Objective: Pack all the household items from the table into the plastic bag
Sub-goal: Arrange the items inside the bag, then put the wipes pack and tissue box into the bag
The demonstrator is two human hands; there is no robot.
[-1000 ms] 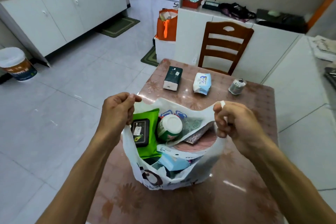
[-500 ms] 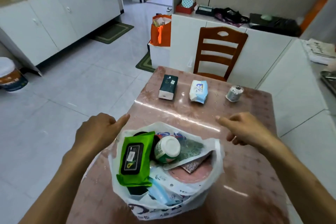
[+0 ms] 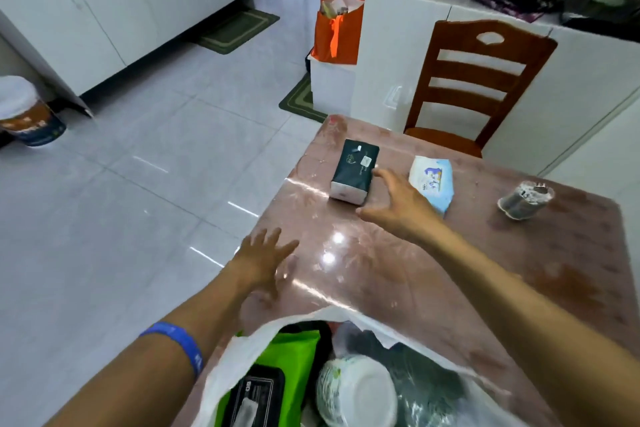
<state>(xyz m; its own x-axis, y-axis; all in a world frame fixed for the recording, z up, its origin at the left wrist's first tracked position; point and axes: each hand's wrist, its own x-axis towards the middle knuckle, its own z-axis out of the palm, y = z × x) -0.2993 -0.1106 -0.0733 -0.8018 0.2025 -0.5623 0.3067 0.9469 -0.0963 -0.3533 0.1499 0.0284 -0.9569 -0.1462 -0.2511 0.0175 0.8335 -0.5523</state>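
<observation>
A white plastic bag (image 3: 242, 354) stands open at the near edge of the brown table (image 3: 502, 274). Inside it I see a green wipes pack (image 3: 291, 354) and a white-lidded jar (image 3: 360, 392). Farther out on the table lie a dark green tissue box (image 3: 355, 170), a light blue wipes pack (image 3: 433, 180) and a small wrapped roll (image 3: 524, 199). My right hand (image 3: 398, 201) is open, fingers spread, just beside the tissue box. My left hand (image 3: 263, 256) hovers open over the table's left edge and holds nothing.
A wooden chair (image 3: 481, 80) stands at the table's far side against white cabinets (image 3: 391, 52). An orange bag (image 3: 341, 31) sits on a low white box to the left. A white bucket (image 3: 24, 111) stands on the tiled floor at far left.
Both hands have let go of the bag's handles. The right hand has reached forward to the tissue box; the left has moved forward over the table edge. The view has tilted forward.
</observation>
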